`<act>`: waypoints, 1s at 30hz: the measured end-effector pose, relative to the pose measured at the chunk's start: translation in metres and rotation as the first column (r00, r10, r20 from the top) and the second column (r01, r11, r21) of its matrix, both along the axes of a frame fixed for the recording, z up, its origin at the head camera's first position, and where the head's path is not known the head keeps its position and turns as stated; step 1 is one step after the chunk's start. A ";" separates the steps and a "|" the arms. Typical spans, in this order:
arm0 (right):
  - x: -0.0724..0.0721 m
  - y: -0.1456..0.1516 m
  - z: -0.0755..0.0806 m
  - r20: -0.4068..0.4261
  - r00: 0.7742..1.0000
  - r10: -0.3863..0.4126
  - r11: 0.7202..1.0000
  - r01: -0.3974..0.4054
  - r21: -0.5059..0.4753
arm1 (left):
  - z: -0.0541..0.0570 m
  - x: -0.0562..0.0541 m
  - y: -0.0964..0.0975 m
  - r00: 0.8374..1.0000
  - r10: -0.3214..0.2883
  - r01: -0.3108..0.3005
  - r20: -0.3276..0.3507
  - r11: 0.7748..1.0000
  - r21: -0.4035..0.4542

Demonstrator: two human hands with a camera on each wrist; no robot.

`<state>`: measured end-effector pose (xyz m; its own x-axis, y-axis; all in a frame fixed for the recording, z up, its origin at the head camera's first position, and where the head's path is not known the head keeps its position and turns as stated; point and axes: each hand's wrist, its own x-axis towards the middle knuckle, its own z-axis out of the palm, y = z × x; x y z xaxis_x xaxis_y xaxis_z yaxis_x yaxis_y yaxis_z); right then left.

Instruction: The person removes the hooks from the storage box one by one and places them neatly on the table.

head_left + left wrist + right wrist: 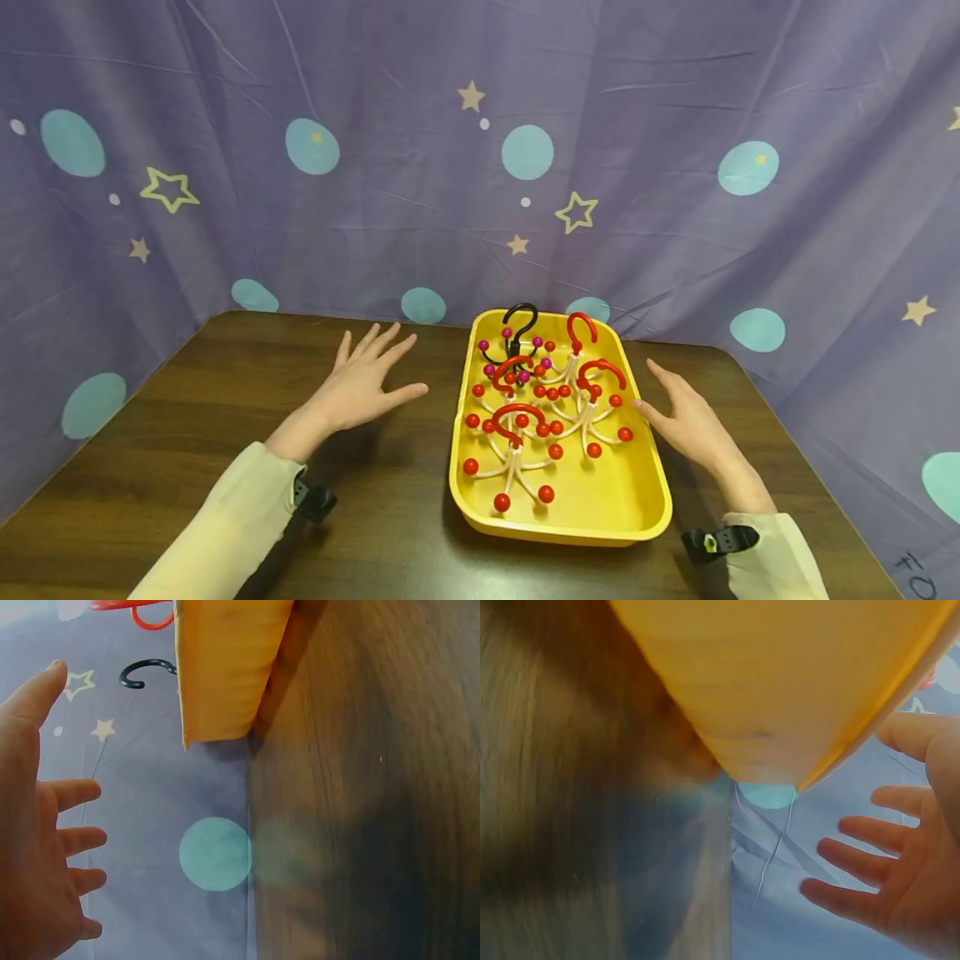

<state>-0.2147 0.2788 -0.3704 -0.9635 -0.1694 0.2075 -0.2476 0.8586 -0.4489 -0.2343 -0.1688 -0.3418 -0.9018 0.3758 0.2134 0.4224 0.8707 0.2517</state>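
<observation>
A yellow tray (585, 500) stands on the table, holding several small hook-topped racks with balls on their curved arms. Most have red hooks, white arms and red balls, like the front rack (516, 450). One at the back, a black rack (514, 348), carries magenta balls. To the tray's left, my left hand (358, 387) hovers over the table with fingers spread, holding nothing. My right hand (690, 421) is at the tray's right side, its fingers straight and its thumb near the rim. In the right wrist view the tray's side wall (780, 682) fills the top.
The dark wooden table (187, 433) reaches back to a purple curtain (405, 225) printed with stars and blue dots. That curtain also hangs at both sides. A black strap (311, 500) is on the left wrist, and another strap (720, 542) on the right.
</observation>
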 end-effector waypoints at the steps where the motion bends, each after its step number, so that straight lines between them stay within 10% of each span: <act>1: 0.001 0.000 -0.001 0.009 1.000 0.002 1.000 -0.002 -0.018 | 0.000 0.001 0.001 1.000 -0.004 0.004 -0.007 1.000 0.002; 30: 0.007 -0.008 -0.019 0.201 0.973 0.113 0.933 -0.034 -0.359 | -0.007 0.022 0.047 0.970 -0.140 0.189 -0.201 0.950 0.250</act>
<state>-0.2073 0.2709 -0.3892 -0.9790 -0.1958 0.0562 -0.1679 0.6189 -0.7673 -0.2126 -0.1214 -0.3491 -0.7701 0.4229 0.4776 0.6132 0.6972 0.3714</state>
